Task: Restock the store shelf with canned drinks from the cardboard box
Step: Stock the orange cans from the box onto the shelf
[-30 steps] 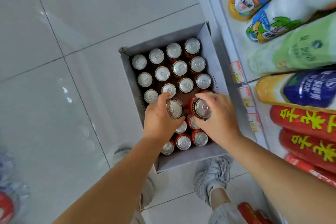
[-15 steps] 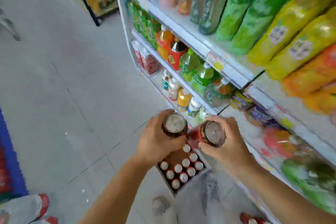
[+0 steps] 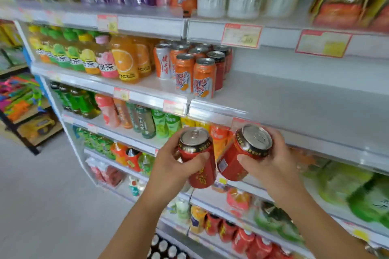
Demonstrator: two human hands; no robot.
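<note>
Left hand [image 3: 168, 167] and right hand [image 3: 273, 166], fingers [image 3: 196, 157] curled round red cans: left can [image 3: 202, 174] upright, right can [image 3: 231, 162] tilted, both near the bare white shelf [image 3: 294, 99], right of the orange cans [image 3: 204, 78].

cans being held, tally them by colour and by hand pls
red, left hand: 1, the red can
red, right hand: 1, the second red can
other colours held: 0
total: 2
</note>
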